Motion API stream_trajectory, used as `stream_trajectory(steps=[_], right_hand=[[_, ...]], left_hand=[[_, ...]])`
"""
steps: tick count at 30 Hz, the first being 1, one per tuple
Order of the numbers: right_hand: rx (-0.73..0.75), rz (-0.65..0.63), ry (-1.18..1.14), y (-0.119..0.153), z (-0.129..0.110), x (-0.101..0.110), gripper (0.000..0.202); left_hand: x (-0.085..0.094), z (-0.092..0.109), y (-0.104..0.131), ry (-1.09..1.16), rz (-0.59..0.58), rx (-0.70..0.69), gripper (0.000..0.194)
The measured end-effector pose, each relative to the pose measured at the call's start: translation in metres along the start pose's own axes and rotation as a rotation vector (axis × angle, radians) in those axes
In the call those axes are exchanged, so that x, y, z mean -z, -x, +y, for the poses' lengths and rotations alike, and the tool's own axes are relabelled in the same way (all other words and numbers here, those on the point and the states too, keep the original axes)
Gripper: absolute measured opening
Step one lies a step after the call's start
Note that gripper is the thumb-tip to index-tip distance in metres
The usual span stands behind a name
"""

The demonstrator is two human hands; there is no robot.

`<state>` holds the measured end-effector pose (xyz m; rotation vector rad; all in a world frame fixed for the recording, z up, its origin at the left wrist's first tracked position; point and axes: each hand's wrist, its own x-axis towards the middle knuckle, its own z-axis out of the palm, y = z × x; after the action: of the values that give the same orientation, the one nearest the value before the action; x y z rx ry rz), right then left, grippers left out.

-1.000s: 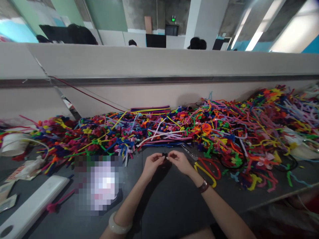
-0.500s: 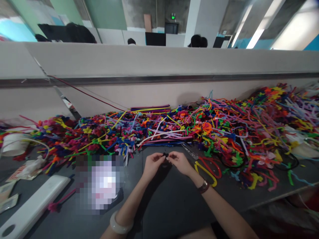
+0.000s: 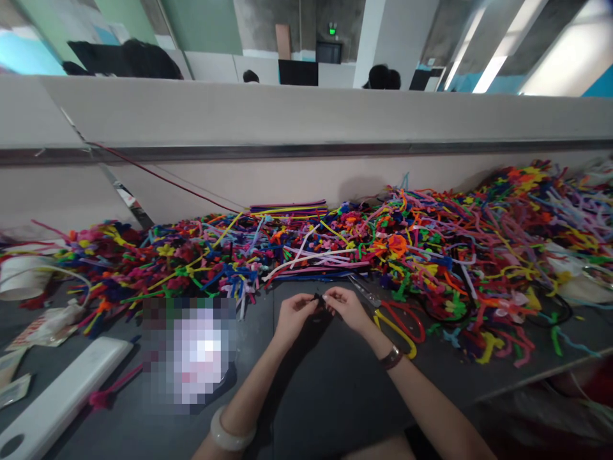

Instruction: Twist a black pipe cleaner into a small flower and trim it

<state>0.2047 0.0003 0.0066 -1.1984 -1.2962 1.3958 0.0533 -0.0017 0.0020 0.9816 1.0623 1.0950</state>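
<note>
Between my fingertips, over the dark tabletop (image 3: 325, 396), is a small piece of black pipe cleaner (image 3: 320, 300). My left hand (image 3: 294, 317) pinches it from the left. From the right, the thumb and fingertips of my right hand (image 3: 345, 311) close on its other side. Its exact shape is partly hidden by the fingers and blends into the shadow. Scissors (image 3: 400, 329) with one red and one yellow handle loop lie just right of my right hand. Loose pipe cleaners (image 3: 316, 259), white, pink and blue, lie just beyond both hands.
A long heap of colourful pipe cleaners (image 3: 421, 236) runs along the low partition (image 3: 268, 115). At left are a white paper cup (image 3: 23, 281), a long white plastic bar (image 3: 67, 396), a pink pipe-cleaner piece (image 3: 108, 397) and a blurred-out object (image 3: 198, 358). Heads of people (image 3: 380, 76) show beyond the partition.
The fingers of my right hand have shifted slightly on the black piece, the hand rising a little. My left hand stays nearly in place. The view has tilted very slightly.
</note>
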Motion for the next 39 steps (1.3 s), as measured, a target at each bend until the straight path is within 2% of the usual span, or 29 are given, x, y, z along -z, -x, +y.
stream_trajectory(steps=[9, 13, 20, 26, 30, 35, 39], right_hand=[[0.002, -0.024, -0.009, 0.001, 0.002, -0.001, 0.02], [-0.019, -0.009, -0.018, 0.001, 0.001, -0.002, 0.022], [-0.023, 0.033, -0.047, 0.0, 0.001, -0.002, 0.026], [0.014, -0.025, -0.035, 0.002, -0.001, -0.002, 0.021], [0.07, -0.034, -0.027, 0.004, -0.004, -0.003, 0.021], [0.063, -0.007, 0.008, 0.004, -0.004, -0.002, 0.022], [0.052, -0.041, 0.008, 0.004, -0.001, -0.003, 0.021]], left_hand=[[0.003, 0.003, 0.003, -0.151, -0.087, -0.059, 0.027], [0.001, 0.003, 0.004, -0.182, -0.049, -0.082, 0.025], [-0.001, 0.008, 0.003, 0.03, -0.001, -0.007, 0.032], [0.001, 0.011, 0.004, 0.068, 0.049, -0.03, 0.025], [0.0, 0.011, 0.004, 0.015, 0.064, -0.073, 0.021], [0.0, 0.01, 0.004, -0.056, 0.031, -0.09, 0.022], [0.002, 0.009, 0.003, -0.067, 0.028, -0.084, 0.021]])
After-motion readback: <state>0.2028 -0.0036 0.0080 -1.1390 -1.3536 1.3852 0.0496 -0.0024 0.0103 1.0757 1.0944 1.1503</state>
